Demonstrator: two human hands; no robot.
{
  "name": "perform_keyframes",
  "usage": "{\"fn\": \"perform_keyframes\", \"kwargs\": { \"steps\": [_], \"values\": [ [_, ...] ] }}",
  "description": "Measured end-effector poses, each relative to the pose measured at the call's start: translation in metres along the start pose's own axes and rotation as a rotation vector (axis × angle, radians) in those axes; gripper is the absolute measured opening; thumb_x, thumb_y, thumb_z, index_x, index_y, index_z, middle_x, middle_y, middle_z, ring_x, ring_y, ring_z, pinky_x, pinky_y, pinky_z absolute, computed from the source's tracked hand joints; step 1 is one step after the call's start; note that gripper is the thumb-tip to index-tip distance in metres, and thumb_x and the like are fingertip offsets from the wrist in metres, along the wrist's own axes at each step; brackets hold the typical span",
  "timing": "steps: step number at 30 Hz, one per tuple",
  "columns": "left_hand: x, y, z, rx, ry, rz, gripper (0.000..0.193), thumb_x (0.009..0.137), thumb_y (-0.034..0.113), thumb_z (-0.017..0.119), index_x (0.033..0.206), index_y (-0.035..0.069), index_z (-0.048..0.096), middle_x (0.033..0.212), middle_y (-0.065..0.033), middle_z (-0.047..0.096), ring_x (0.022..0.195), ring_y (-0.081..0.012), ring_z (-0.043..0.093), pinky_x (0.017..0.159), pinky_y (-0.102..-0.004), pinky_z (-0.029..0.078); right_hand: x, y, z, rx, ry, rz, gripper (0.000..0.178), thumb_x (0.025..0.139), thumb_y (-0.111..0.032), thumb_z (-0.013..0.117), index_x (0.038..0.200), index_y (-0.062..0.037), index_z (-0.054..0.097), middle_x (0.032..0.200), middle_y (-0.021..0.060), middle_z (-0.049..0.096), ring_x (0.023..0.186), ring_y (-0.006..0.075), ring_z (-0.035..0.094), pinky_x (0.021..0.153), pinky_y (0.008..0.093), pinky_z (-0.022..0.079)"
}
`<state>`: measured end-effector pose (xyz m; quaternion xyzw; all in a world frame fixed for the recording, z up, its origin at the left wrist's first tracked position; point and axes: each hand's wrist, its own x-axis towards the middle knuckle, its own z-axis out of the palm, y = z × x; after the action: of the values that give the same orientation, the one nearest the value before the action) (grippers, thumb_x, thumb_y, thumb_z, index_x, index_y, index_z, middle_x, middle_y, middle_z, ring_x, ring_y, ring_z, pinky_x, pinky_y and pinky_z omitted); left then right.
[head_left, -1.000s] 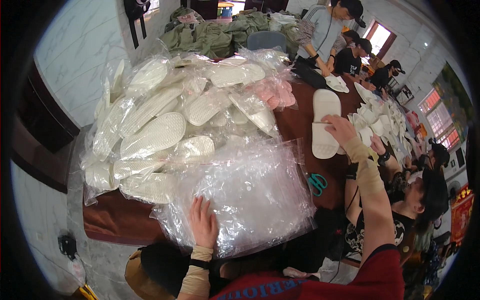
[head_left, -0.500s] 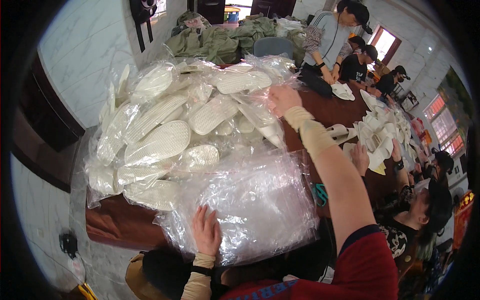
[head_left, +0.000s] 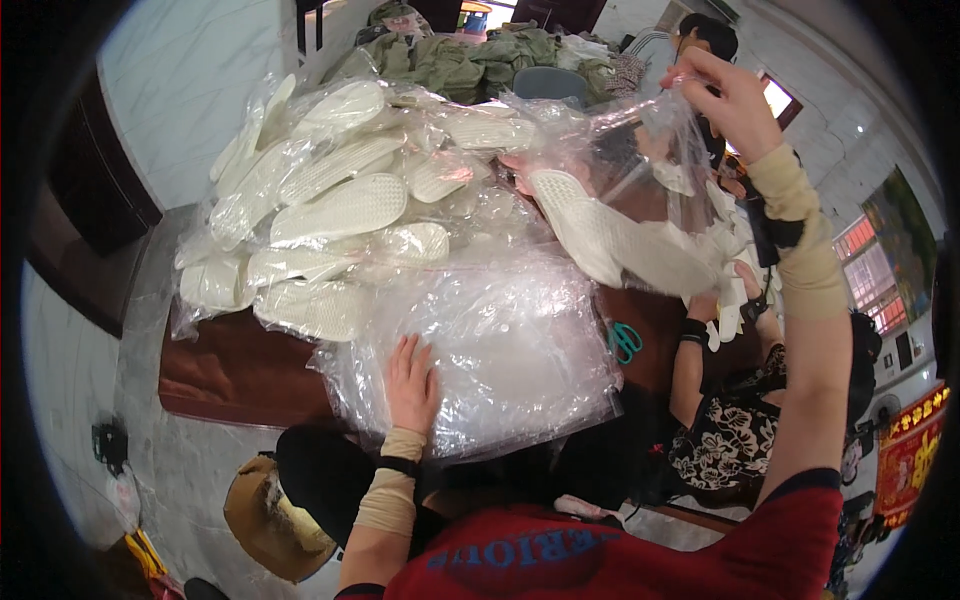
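Observation:
My right hand [head_left: 728, 105] is raised at the upper right, its fingers closed on the top edge of a clear plastic bag [head_left: 655, 150]. Inside that bag hang white slippers [head_left: 600, 235], their textured soles showing through the film. Flat on the stack of clear plastic bags [head_left: 520, 350] at the table's front lies my left hand [head_left: 412, 385], fingers stretched out. Behind and left of the stack rises a heap of bagged white slippers [head_left: 340, 205].
Teal-handled scissors [head_left: 625, 343] lie right of the bag stack on the brown-covered table [head_left: 240, 370]. A co-worker's hands [head_left: 705, 305] handle white pieces at the right. A cardboard box [head_left: 275, 520] stands on the floor at lower left. Green sacks [head_left: 450, 65] fill the back.
My right hand has lifted a bag of slippers off the right side of the heap, up and to the right. My left hand stays on the stack. The view has shifted.

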<state>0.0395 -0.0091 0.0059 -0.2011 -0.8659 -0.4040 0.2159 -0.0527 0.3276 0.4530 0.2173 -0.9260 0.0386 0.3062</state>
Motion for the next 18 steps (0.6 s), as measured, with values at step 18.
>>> {"fn": "perform_keyframes", "kwargs": {
  "steps": [18],
  "values": [
    [-0.032,-0.027,0.007,-0.257,0.007,-0.084,0.052,0.090,0.011,0.057,0.140,0.004,0.043,0.140,-0.0162,0.047,0.131,-0.0328,0.044,0.111,-0.0424,0.034,-0.025,-0.056,0.077,0.530,-0.425,0.264,0.019,0.089,-0.023,0.056,0.088,-0.0065,0.065,0.069,0.0063,0.062,0.062,0.0218,0.060,0.064,0.0368,0.051]
  ]
}}
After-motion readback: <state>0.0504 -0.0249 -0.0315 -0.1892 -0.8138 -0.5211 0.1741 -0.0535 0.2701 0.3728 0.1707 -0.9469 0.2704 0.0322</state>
